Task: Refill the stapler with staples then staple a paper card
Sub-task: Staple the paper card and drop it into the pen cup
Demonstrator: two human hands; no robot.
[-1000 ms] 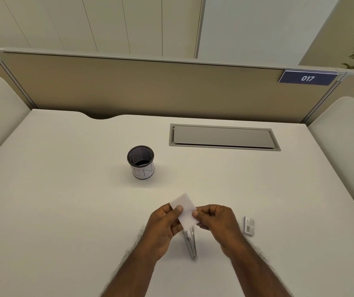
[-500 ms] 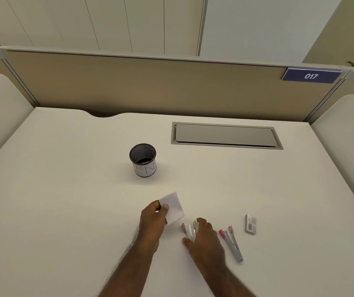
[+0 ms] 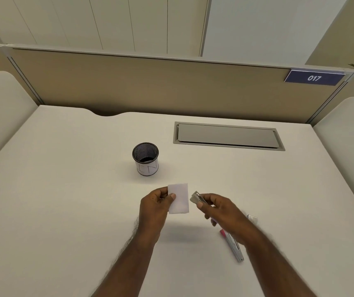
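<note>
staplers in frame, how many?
2. One stapler is held in the right hand, its nose toward the paper card in the left hand. A second stapler, with a pink end, lies on the desk, partly hidden under the right forearm.

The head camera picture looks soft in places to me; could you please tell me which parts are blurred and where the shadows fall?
In the head view, the right hand and forearm are smeared by motion, as is the small silver stapler in its grip; the left hand and its white paper card look sharper; a soft shadow lies on the white desk below the hands; wide-angle distortion bows the beige partition.
</note>
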